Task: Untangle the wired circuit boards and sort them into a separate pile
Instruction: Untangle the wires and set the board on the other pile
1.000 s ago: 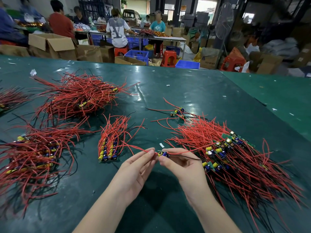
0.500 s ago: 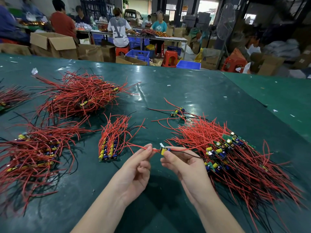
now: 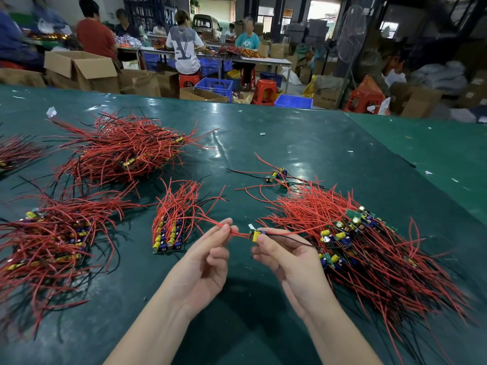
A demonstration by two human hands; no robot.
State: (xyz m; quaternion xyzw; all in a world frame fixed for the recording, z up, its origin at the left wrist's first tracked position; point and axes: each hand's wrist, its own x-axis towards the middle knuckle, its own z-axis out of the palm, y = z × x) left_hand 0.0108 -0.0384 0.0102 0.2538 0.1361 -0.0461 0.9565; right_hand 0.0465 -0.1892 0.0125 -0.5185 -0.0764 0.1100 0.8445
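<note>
Holding one small circuit board (image 3: 257,235) clear of the green table (image 3: 303,159), the right hand (image 3: 287,262) is seen with thumb and forefinger pinched on the board's yellow capacitor end while the other fingers are curled loosely beneath. The board's red wire (image 3: 238,233) is drawn leftward and is pinched between the thumb and fingertips of the left hand (image 3: 203,264), so the lead is kept taut between the two hands; this is judged to be done so that it can be straightened and freed from its neighbours. A thin black wire (image 3: 292,239) is trailed from the board to the right, into the tangled pile (image 3: 369,248), which suggests the piece is not yet fully separated. Both palms are turned inward and partly upward, wrists raised above the table, forearms converging from the near edge. Just left of the hands a neat stack (image 3: 168,227) of boards is laid with wires fanned away, probably the sorted pile to which this board is destined. Larger heaps are left further off to the left, and three loose boards (image 3: 276,176) are lying beyond the tangle.
</note>
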